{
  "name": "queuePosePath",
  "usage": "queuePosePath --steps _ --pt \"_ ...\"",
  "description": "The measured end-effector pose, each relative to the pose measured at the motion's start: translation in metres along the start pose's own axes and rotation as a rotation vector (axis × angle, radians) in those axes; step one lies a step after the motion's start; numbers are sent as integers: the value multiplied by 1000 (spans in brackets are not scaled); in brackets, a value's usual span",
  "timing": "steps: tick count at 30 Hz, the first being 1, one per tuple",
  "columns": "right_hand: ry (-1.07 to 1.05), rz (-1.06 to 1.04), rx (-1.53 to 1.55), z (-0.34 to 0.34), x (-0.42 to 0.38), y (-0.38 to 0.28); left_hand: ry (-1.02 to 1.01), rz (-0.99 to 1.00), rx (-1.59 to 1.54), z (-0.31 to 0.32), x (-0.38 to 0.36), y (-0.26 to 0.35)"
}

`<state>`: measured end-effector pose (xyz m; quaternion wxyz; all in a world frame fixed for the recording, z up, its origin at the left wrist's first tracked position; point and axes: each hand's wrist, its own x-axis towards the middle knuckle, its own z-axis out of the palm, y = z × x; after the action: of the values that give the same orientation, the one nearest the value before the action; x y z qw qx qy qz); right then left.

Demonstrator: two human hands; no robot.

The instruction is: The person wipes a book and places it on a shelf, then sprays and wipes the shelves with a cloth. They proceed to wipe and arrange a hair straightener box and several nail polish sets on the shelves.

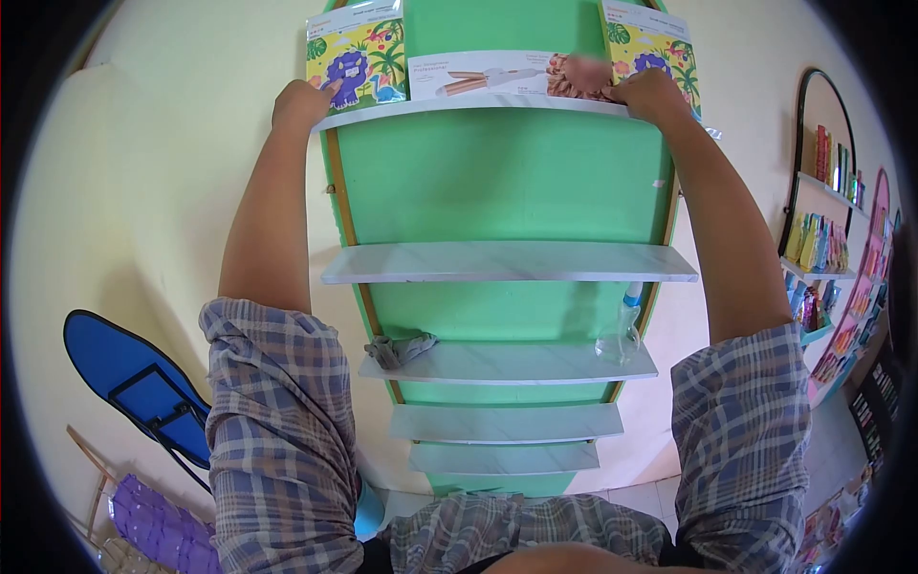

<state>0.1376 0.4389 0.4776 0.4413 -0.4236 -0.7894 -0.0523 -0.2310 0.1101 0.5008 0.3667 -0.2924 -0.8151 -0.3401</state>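
On the top shelf [478, 103], my left hand [300, 103] is at the lower left edge of a yellow dinosaur-picture packet [382, 67]. Its fingers are curled, with a fingertip on the packet's front. My right hand [656, 96] is closed at the bottom of a matching packet [674, 53] on the right. Its fingertips are beside the right end of a long white hair curler box [478, 75], which lies between the two packets. Both packets lean upright against the green back panel. The far sides of both hands are hidden.
Lower marble-look shelves [507, 260] step downward. One holds a grey cloth [397, 350] and a clear spray bottle [620, 335]. A blue oval board [139, 383] leans at left above a purple bag [158, 517]. Stocked display racks [822, 239] stand at right.
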Motion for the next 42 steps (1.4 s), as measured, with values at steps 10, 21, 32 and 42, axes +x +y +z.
queuePosePath --steps 10,21,32,42 --pt "-9 -236 -269 26 44 27 10 -10 -10 -5 -7 1" --pt "-26 -59 8 -5 2 -2 33 19 -32 0 -7 -1" --pt "-19 19 76 -22 -20 -19 -25 -44 -14 -5 -8 -2" --pt "11 -127 -2 -17 -8 -4 497 249 -65 -10 -41 39"
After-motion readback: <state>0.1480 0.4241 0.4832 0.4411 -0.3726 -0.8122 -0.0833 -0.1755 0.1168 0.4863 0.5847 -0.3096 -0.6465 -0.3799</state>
